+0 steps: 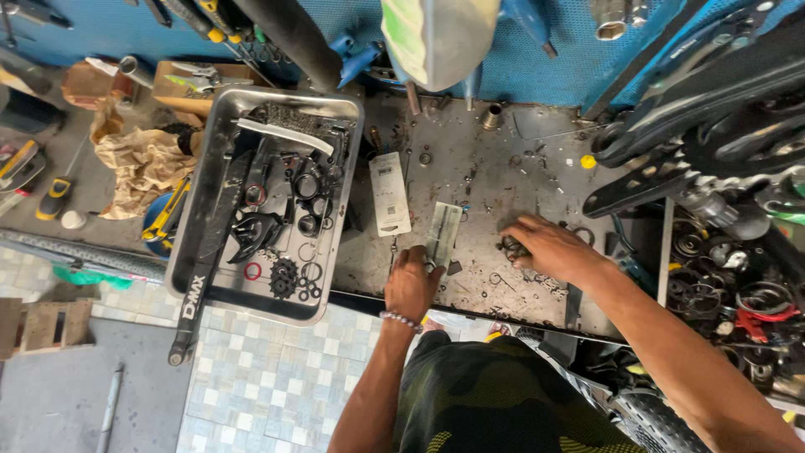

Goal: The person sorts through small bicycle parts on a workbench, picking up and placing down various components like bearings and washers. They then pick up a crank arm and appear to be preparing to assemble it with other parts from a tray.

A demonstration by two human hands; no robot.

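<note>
- The left hand (411, 283) rests on the bench (470, 172) just right of the metal tray (345, 159), fingers curled down onto the lower end of a clear flat packet (442, 235); whether it pinches the packet or only presses on it cannot be told.
- The clear flat packet lies upright on the bench, well right of the tray, with a white card packet (390, 193) between it and the tray.
- The right hand (549, 247) lies farther right of the tray, palm down, fingertips closed over a small dark metal part (511, 247) on the bench; the grip itself is hidden.
- The tray holds greasy black bicycle parts: a long crank arm (201, 277) sticking out over its near edge, a small cog (283, 277), rings and a red washer (252, 271).
- Left of the tray lie a crumpled brown rag (142, 164) and a yellow-handled tool (55, 197).
- Far right of the tray, chainrings and cranks (713, 126) are piled up.
</note>
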